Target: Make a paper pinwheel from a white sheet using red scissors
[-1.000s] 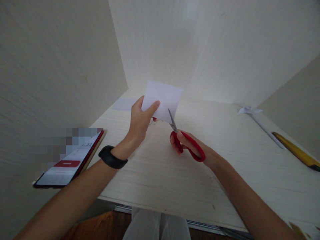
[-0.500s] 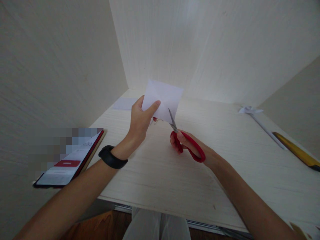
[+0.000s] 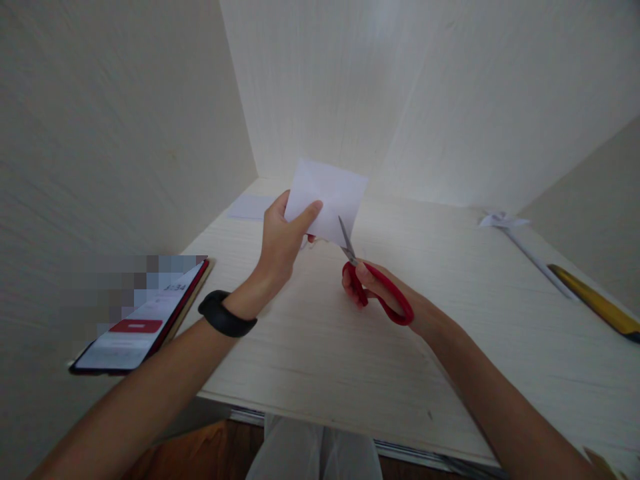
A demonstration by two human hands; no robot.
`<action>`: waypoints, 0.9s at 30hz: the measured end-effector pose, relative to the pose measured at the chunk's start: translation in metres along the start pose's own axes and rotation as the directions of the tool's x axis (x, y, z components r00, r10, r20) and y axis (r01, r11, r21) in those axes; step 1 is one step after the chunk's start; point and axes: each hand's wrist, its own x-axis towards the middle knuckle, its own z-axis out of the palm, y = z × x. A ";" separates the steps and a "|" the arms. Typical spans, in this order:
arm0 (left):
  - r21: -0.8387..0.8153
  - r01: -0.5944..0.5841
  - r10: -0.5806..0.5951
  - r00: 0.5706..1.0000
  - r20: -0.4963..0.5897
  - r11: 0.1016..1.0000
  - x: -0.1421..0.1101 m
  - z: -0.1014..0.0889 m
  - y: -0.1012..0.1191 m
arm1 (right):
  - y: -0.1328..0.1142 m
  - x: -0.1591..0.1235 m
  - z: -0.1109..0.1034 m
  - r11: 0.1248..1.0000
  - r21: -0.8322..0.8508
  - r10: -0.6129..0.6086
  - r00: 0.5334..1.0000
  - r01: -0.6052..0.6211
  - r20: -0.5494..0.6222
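Note:
A square sheet of white paper (image 3: 333, 190) is raised above the table. My left hand (image 3: 285, 227) pinches it at its left side, thumb on top and fingers hidden behind. Red-handled scissors (image 3: 397, 303) are gripped in my right hand (image 3: 363, 287), just below and to the right of the sheet. Their blades stand apart at the paper's lower right corner, one in front of the sheet and the other mostly behind it. A small red thing (image 3: 311, 239) shows under the sheet by my left fingers; I cannot make it out.
A phone (image 3: 145, 320) with a lit screen lies at the left. Behind my left hand is another sheet of paper (image 3: 246, 207). On the right are a white paper pinwheel on a rolled stick (image 3: 537, 260) and a long yellow object with a black end (image 3: 593, 300). Walls enclose the table (image 3: 300, 360).
Hands, paper and scissors keep nearly the same pose; the whole view has shifted very slightly. The digits on the phone screen have changed.

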 end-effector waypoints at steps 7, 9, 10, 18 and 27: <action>0.008 0.001 -0.001 1.000 0.000 1.000 0.000 0.000 -0.001 | -0.003 -0.002 0.000 1.000 0.010 0.013 1.000 -0.013 -0.009; 0.009 0.000 0.000 1.000 0.002 1.000 0.000 0.001 -0.001 | -0.002 -0.002 0.000 1.000 0.010 0.012 1.000 -0.012 -0.007; 0.012 0.001 -0.001 1.000 0.001 1.000 0.000 0.000 -0.001 | -0.002 -0.002 0.000 1.000 0.010 0.013 1.000 -0.012 -0.007; 0.033 0.003 -0.002 1.000 -0.008 0.999 0.000 -0.001 -0.001 | 0.002 0.000 -0.001 1.000 0.008 -0.002 1.000 0.002 -0.008; 0.044 0.013 -0.012 1.000 -0.013 0.999 0.000 0.000 0.000 | 0.004 -0.001 -0.001 1.000 0.016 0.001 1.000 -0.001 -0.007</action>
